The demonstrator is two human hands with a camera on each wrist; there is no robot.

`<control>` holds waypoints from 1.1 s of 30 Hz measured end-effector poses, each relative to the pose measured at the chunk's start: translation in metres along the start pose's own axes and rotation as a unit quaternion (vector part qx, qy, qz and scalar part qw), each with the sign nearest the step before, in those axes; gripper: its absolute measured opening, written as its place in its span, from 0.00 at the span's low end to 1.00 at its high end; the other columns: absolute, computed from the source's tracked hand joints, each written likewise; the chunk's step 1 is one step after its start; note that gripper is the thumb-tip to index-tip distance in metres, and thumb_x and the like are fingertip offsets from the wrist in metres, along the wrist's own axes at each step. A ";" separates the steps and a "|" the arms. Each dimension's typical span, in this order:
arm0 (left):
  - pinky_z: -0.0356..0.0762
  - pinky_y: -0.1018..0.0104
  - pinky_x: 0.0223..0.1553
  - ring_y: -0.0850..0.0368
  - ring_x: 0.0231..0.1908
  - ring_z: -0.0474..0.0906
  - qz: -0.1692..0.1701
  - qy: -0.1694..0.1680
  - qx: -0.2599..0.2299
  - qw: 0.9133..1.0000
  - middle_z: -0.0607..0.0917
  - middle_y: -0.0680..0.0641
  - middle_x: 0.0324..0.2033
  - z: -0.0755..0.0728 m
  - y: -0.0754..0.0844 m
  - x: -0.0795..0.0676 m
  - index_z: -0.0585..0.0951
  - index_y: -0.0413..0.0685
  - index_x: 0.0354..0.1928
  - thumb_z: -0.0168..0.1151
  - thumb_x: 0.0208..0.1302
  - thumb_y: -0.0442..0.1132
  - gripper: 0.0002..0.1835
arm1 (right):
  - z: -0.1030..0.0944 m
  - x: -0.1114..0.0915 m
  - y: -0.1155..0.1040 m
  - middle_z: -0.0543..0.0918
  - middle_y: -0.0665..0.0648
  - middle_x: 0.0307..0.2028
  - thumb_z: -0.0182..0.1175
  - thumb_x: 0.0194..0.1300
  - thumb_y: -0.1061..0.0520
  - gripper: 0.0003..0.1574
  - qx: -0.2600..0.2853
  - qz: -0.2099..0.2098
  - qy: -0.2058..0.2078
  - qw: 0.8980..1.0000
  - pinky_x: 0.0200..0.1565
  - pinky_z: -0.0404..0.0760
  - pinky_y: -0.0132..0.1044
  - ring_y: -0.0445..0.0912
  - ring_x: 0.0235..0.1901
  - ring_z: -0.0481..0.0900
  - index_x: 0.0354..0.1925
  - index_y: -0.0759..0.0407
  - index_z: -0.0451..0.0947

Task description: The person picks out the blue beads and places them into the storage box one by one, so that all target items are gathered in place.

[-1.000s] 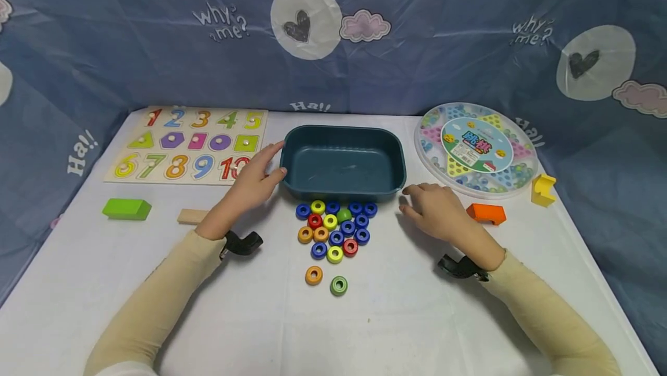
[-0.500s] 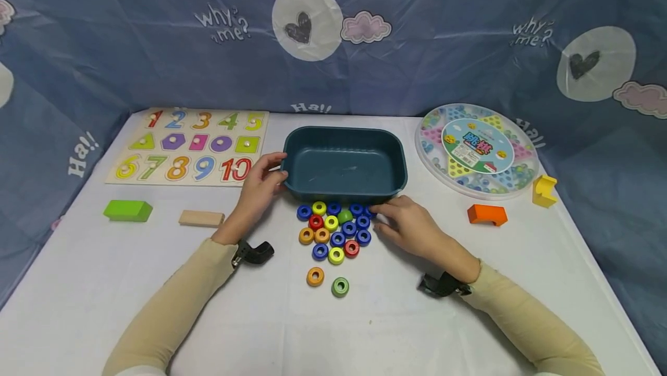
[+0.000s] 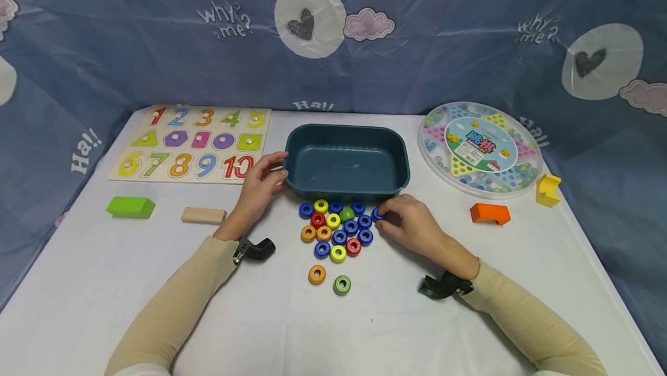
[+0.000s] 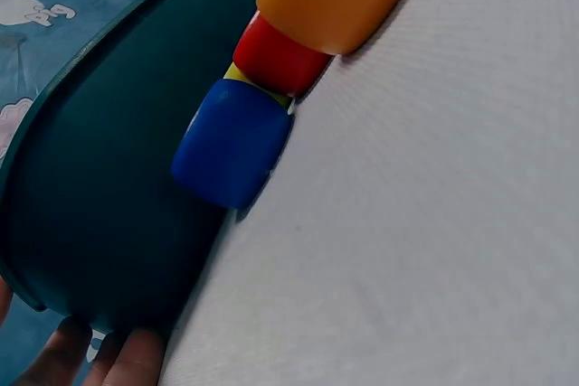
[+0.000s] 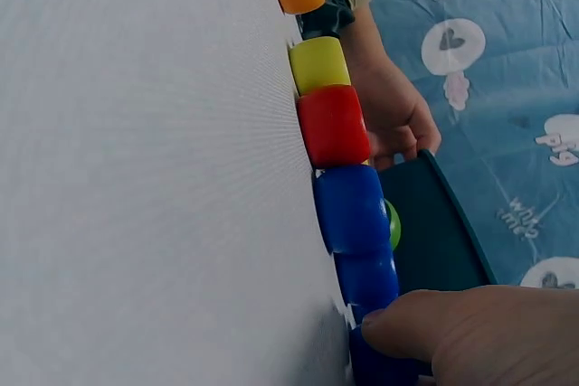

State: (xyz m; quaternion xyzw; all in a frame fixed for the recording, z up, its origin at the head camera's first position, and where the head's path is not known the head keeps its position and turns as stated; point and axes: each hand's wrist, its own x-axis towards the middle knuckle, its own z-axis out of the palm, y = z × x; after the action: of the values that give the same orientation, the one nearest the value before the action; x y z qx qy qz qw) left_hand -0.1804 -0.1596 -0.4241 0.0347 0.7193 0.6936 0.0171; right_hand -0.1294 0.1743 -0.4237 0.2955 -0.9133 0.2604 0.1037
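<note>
My right hand (image 3: pixel 411 224) pinches a blue ring bead (image 3: pixel 377 214) at the right edge of a group of beads. In the right wrist view the thumb (image 5: pixel 416 327) presses against this blue bead (image 5: pixel 378 363). My left hand (image 3: pixel 260 182) rests with its fingertips against the left end of a dark teal basin (image 3: pixel 346 195); the left wrist view shows those fingers (image 4: pixel 136 359) at the basin's wall. In front of the basin lie blue, yellow, red, orange and green beads, with an orange bead (image 3: pixel 316 282) and a green bead (image 3: pixel 341 292) nearer me.
A number puzzle board (image 3: pixel 190 144) lies back left, a round marble game box (image 3: pixel 482 144) back right. Green (image 3: pixel 130 207) and plain wooden (image 3: pixel 203 215) blocks lie left; orange (image 3: pixel 490 214) and yellow (image 3: pixel 548 190) blocks lie right. A blue printed cloth (image 3: pixel 417 63) hangs behind.
My right hand came in leftward from beside the basin's front right corner and took hold of the blue bead, which has shifted slightly right, off the group. My left hand stays at the basin's end.
</note>
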 end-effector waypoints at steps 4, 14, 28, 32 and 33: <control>0.85 0.69 0.46 0.51 0.56 0.75 -0.003 0.002 -0.002 1.000 0.71 0.40 0.61 0.001 0.000 0.000 0.71 0.44 0.65 0.52 0.69 0.32 0.22 | -0.001 0.000 0.000 0.85 0.51 0.31 0.72 0.52 0.58 0.08 0.006 0.002 -0.004 1.000 0.38 0.81 0.40 0.44 0.35 0.79 0.32 0.55 0.82; 0.85 0.73 0.44 0.45 0.59 0.72 0.008 0.006 -0.009 1.000 0.71 0.37 0.62 0.002 0.000 0.000 0.70 0.40 0.65 0.51 0.69 0.31 0.23 | -0.004 0.001 -0.004 0.84 0.52 0.34 0.70 0.53 0.61 0.09 0.050 -0.019 -0.007 0.999 0.38 0.84 0.38 0.44 0.34 0.80 0.35 0.56 0.81; 0.86 0.71 0.44 0.50 0.55 0.75 0.026 0.012 -0.009 1.000 0.72 0.38 0.60 0.001 -0.002 -0.003 0.72 0.42 0.65 0.54 0.69 0.33 0.23 | -0.028 0.039 -0.028 0.87 0.56 0.38 0.70 0.53 0.63 0.10 0.165 -0.077 0.009 0.983 0.33 0.87 0.34 0.41 0.31 0.83 0.36 0.59 0.83; 0.85 0.68 0.45 0.59 0.51 0.77 0.028 0.010 -0.006 1.000 0.73 0.41 0.59 0.002 -0.002 -0.004 0.72 0.43 0.65 0.55 0.69 0.34 0.23 | -0.029 0.066 -0.042 0.87 0.56 0.38 0.71 0.54 0.62 0.10 0.191 -0.060 0.014 0.980 0.34 0.86 0.33 0.41 0.31 0.83 0.37 0.59 0.83; 0.85 0.68 0.45 0.60 0.50 0.77 0.028 0.010 -0.005 1.000 0.73 0.41 0.59 0.002 -0.002 -0.004 0.72 0.43 0.65 0.55 0.69 0.34 0.23 | -0.028 0.074 -0.046 0.87 0.56 0.38 0.71 0.54 0.62 0.10 0.195 -0.053 0.014 0.979 0.34 0.86 0.33 0.42 0.31 0.83 0.37 0.59 0.83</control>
State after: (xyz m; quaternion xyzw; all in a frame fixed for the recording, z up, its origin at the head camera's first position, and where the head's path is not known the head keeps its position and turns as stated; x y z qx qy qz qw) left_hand -0.1761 -0.1581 -0.4264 0.0479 0.7148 0.6976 -0.0094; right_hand -0.1609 0.1220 -0.3558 0.3540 -0.8266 0.4318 0.0700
